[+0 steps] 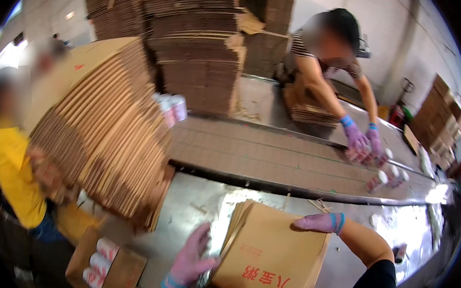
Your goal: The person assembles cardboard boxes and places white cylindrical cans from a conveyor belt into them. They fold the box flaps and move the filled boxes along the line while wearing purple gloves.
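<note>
A small stack of flattened cardboard boxes [272,248] with red print lies in front of me on the metal table. My right hand [321,223], in a pinkish-purple glove with a blue cuff, grips the far right edge of the stack. Its thumb rests on the top sheet, and the other fingers are hidden behind the edge. At the left side of the stack my left hand [193,256], gloved alike, is open with its fingers spread. Its thumb is close to the cardboard; whether it touches I cannot tell.
Beyond the metal table [186,200] runs a conveyor belt [252,145]. Across it a co-worker's gloved hands [364,142] hold cans, with more cans [377,181] beside. A tall cardboard pile [112,131] leans at left, above an open carton [125,277] of cans. A person in yellow stands far left.
</note>
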`<state>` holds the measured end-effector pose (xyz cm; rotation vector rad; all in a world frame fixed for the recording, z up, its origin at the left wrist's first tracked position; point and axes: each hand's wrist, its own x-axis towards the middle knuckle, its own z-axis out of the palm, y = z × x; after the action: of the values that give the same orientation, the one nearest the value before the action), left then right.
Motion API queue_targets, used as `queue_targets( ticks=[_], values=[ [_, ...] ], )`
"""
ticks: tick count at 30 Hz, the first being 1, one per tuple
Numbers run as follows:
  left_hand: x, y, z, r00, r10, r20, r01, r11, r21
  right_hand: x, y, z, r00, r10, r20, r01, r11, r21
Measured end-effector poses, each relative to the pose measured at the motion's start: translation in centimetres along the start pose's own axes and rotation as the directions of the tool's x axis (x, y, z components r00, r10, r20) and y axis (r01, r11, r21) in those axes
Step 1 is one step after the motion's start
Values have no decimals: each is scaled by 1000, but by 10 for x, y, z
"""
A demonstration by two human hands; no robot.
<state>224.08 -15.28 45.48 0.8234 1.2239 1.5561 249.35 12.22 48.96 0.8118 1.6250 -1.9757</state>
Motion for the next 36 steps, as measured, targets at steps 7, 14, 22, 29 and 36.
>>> queue_targets(
  ticks=[7,14,22,29,36],
  values=[
    [-114,-56,23,959,-237,-158,284,835,471,-11,15,20,995,31,93,-8,971,-238],
    [-138,-61,22,964,-197,-176,263,645,718,-45,-4,98,982,6,190,50,956,-291],
    [-174,-125,-3,895,-446,-19,418,853,-313,-42,-59,176,934,112,340,271,398,-876],
    [-250,-115,0,861,-207,-464,-59,866,-496,-20,-97,297,702,16,712,611,-527,-591],
    [-273,-166,-83,605,-204,-769,-513,639,-573,165,-77,303,598,-673,435,297,-318,-901]
  ],
)
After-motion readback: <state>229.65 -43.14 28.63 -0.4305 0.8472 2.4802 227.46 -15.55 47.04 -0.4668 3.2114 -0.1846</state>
